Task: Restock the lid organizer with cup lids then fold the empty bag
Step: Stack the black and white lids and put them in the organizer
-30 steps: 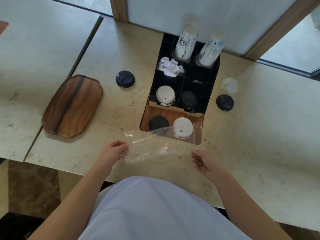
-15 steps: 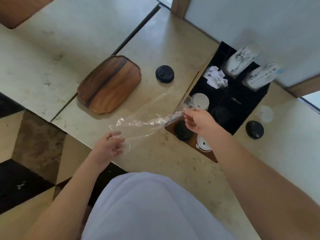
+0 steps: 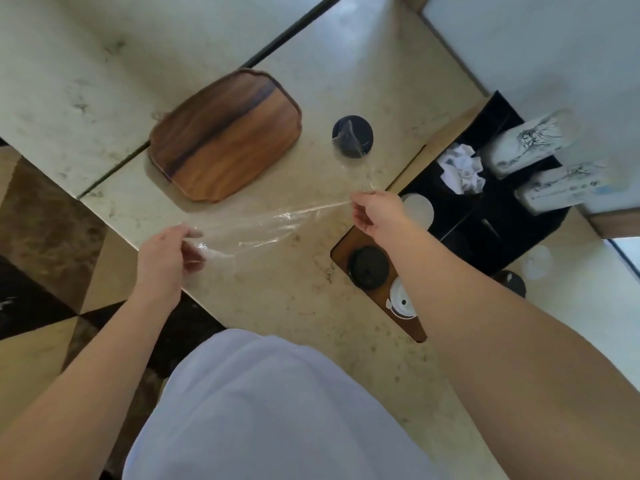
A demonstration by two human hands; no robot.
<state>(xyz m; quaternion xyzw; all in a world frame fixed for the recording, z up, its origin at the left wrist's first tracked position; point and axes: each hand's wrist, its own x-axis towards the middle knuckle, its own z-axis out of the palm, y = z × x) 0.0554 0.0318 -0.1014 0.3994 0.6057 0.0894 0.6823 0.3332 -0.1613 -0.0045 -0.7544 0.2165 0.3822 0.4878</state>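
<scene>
Both arms were extended over the counter (image 3: 346,306) — clear bag (image 3: 277,220) stretched between them. Left hand (image 3: 162,258) pinched one end; right hand (image 3: 377,214) pinched the other, fingers curled.

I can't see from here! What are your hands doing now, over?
Left hand and right hand pinch clear bag, stretched over counter. Nothing blocking.

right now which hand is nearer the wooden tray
Left. The left hand grips the clear bag just below the wooden tray; the right hand is farther, by the lid organizer.
</scene>
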